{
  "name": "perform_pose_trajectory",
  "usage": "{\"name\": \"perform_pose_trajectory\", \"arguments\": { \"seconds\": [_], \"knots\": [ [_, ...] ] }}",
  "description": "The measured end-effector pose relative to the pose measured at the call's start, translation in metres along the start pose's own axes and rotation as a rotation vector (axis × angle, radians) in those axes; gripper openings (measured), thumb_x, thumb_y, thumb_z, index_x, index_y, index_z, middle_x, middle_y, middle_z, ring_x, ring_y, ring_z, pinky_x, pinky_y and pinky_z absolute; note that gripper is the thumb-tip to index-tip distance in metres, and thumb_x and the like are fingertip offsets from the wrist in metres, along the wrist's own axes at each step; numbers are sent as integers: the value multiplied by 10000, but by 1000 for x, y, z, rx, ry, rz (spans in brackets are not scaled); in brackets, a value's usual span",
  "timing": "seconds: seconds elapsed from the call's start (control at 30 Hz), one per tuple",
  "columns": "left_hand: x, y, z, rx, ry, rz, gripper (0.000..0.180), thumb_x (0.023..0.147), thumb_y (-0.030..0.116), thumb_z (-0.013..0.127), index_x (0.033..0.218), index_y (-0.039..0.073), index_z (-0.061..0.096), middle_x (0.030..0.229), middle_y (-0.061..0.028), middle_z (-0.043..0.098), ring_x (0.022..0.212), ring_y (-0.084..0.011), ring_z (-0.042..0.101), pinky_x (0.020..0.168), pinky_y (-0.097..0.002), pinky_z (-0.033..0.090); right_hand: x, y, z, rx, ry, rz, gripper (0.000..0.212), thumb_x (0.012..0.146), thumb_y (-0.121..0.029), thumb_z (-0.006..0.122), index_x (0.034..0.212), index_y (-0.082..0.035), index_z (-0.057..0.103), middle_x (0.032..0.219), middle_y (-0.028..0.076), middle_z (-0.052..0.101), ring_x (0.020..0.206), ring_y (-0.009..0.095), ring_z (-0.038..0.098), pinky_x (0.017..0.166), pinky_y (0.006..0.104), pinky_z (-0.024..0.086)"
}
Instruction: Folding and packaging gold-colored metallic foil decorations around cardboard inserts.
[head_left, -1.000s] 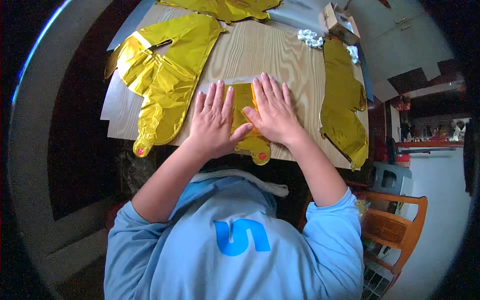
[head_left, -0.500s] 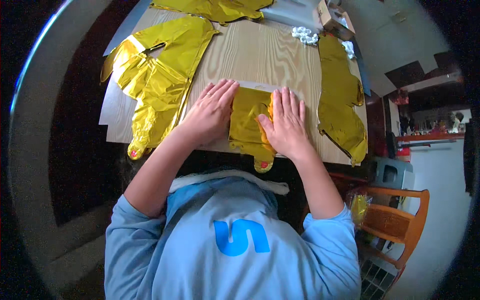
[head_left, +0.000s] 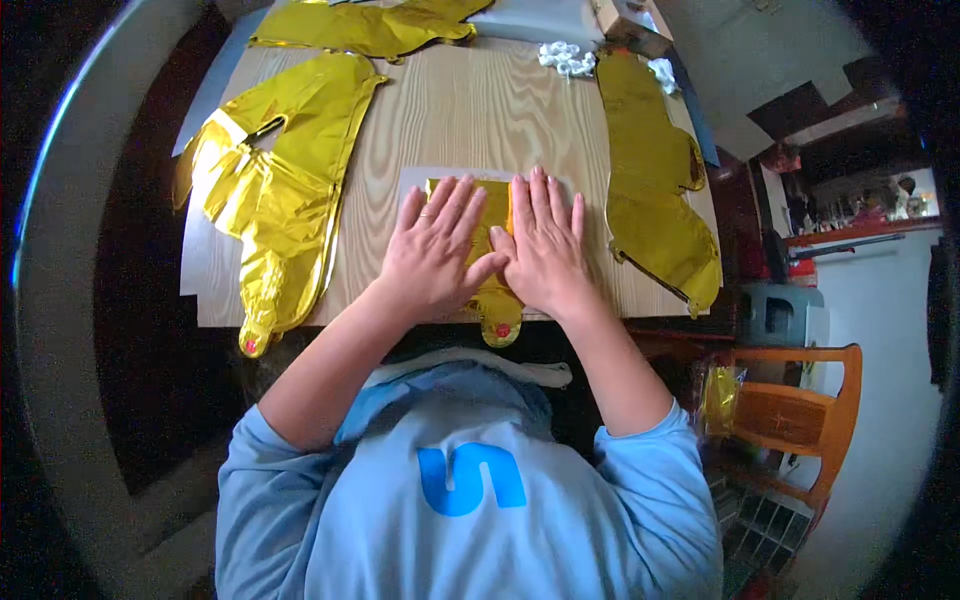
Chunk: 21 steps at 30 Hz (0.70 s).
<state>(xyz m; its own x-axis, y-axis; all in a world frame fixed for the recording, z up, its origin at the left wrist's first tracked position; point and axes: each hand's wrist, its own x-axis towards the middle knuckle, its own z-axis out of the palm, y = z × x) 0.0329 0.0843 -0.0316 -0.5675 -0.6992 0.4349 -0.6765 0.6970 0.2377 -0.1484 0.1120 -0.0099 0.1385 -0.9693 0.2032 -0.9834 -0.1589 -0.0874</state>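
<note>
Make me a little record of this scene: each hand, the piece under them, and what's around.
Left hand: open, palm down
Right hand: open, palm down, thumb toward the left
Under both: rectangular gold foil piece with a rounded, red-dotted tab toward the person
Surface: light wood-grain table
Left side: large crinkled gold foil shape
Right side: long gold foil strip
Far side: white clumps, brown cardboard box

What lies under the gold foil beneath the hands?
A pale sheet shows past the far edge of the gold foil, on the wooden table. How far it runs beneath foil, left hand and right hand is hidden.
</note>
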Motion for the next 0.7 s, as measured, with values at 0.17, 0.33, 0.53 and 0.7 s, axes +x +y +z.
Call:
{"name": "perform_pose_trajectory", "arguments": {
  "seconds": [0.17, 0.33, 0.53, 0.7],
  "knots": [
    [-2, 1, 1, 17, -1, -26, 748, 937, 594, 474, 1444, 43, 460, 1516, -256, 370, 1412, -406, 349, 1129, -579, 262, -3, 1, -2, -47, 3, 45, 725, 959, -418, 486, 1486, 48, 309, 1559, 259, 289, 1451, 407, 251, 1168, 625, 111],
    [-1, 0, -8, -23, -87, -61, 743, 953, 592, 441, 1503, 96, 390, 1549, -275, 304, 1440, -433, 286, 1161, -572, 203, -3, 2, -6, -41, -23, 78, 784, 944, -452, 510, 1502, 46, 278, 1571, 242, 276, 1467, 403, 225, 1176, 626, 84],
    [1, 1, -13, -30, -157, -92, 728, 949, 593, 447, 1513, 136, 384, 1572, -271, 254, 1460, -439, 236, 1175, -566, 158, -3, 3, -14, -22, -45, 81, 823, 931, -482, 526, 1507, 46, 269, 1575, 243, 267, 1468, 404, 225, 1175, 627, 73],
    [-3, -12, -27, -112, -224, -79, 732, 936, 589, 466, 1521, 160, 370, 1582, -286, 206, 1468, -443, 210, 1193, -544, 132, -4, 4, -12, -28, -29, 79, 836, 931, -497, 526, 1507, 50, 265, 1577, 246, 262, 1465, 409, 232, 1177, 626, 63]
  ]
}}
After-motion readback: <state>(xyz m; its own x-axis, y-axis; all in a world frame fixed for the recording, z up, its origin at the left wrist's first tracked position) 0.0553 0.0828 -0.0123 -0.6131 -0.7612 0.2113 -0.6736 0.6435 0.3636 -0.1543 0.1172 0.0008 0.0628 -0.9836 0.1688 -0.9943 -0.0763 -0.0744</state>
